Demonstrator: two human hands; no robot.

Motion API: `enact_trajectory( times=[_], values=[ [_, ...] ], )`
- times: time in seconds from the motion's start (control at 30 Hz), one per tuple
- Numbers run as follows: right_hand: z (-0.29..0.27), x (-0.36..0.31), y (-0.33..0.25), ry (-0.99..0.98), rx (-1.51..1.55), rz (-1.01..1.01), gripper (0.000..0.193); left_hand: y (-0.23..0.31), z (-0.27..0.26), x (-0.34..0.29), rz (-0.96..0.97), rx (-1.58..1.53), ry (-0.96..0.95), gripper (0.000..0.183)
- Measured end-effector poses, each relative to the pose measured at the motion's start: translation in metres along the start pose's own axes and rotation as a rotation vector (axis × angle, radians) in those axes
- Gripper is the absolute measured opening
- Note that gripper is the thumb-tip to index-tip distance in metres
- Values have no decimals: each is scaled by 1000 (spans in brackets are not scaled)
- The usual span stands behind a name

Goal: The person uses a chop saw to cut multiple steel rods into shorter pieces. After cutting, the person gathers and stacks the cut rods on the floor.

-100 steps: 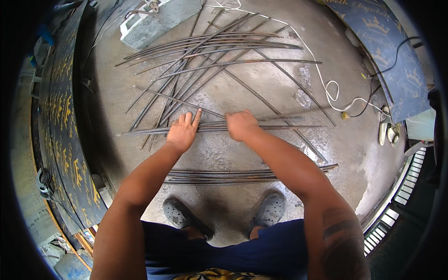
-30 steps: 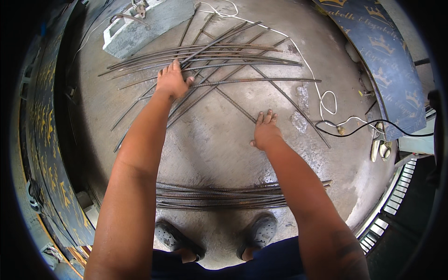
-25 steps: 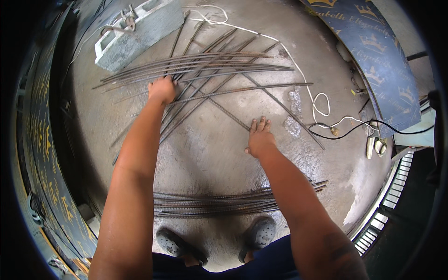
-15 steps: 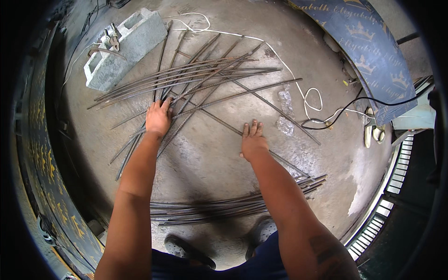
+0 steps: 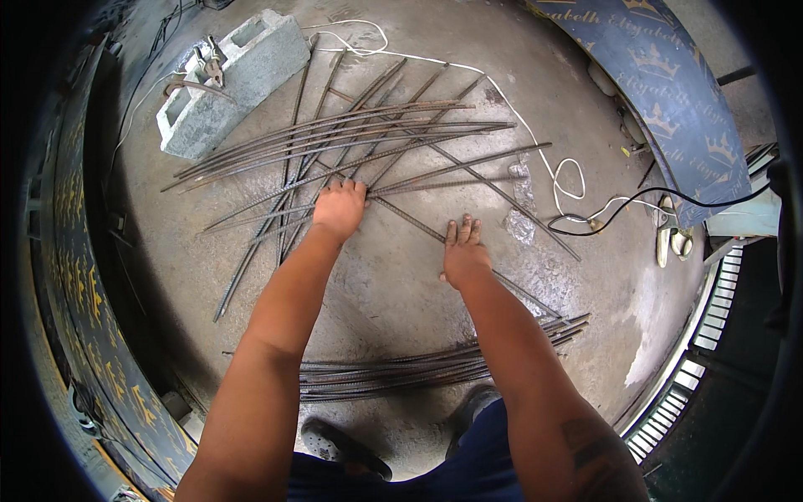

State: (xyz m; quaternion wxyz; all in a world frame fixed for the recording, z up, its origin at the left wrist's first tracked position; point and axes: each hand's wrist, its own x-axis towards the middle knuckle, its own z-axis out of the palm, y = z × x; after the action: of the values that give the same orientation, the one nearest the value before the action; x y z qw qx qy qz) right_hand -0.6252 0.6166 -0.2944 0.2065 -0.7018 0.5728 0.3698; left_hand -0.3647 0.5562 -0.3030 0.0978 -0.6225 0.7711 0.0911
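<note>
Several thin ribbed steel rebars [image 5: 418, 151] lie crossed in a loose pile on the concrete floor. My left hand [image 5: 341, 209] is at the pile's near side, its fingers curled down over a rebar that looks blurred along its length. Beneath the palm the grip is hidden. To the right, my right hand [image 5: 466, 253] rests with fingers stretched out over a single slanting rebar [image 5: 407, 219], which runs on toward the lower right. A neater bundle of rebars [image 5: 393, 381] lies close to my feet, partly covered by my forearms.
A grey hollow concrete block [image 5: 259, 75] at the upper left carries pliers [image 5: 214, 65]. A white cable [image 5: 435, 61] loops past the pile and a black cord [image 5: 636, 191] lies at right. Printed dark boards [image 5: 669, 92] stand at upper right; another long board [image 5: 84, 293] edges the left.
My left hand has shifted right across the pile, and a blurred rebar has moved with it. My right hand stays on the slanting rebar. The whole view has drifted slightly.
</note>
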Motion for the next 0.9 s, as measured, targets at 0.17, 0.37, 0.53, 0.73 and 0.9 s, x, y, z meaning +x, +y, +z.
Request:
enact_trajectory(
  times=[0.17, 0.37, 0.53, 0.73, 0.9],
  values=[
    [0, -2, 0, -3, 14, -11, 121, -20, 6, 11, 17, -42, -77, 29],
    [0, 1, 2, 4, -16, 1, 120, -48, -34, 19, -98, 173, 194, 84],
    [1, 2, -2, -11, 17, -5, 120, -74, -58, 60, 32, 175, -2, 141],
    [-3, 1, -1, -26, -10, 2, 120, -84, -66, 93, -69, 78, -139, 126],
    [-3, 1, -1, -29, -29, 6, 121, -86, -49, 99, -35, 170, -108, 78]
  ],
)
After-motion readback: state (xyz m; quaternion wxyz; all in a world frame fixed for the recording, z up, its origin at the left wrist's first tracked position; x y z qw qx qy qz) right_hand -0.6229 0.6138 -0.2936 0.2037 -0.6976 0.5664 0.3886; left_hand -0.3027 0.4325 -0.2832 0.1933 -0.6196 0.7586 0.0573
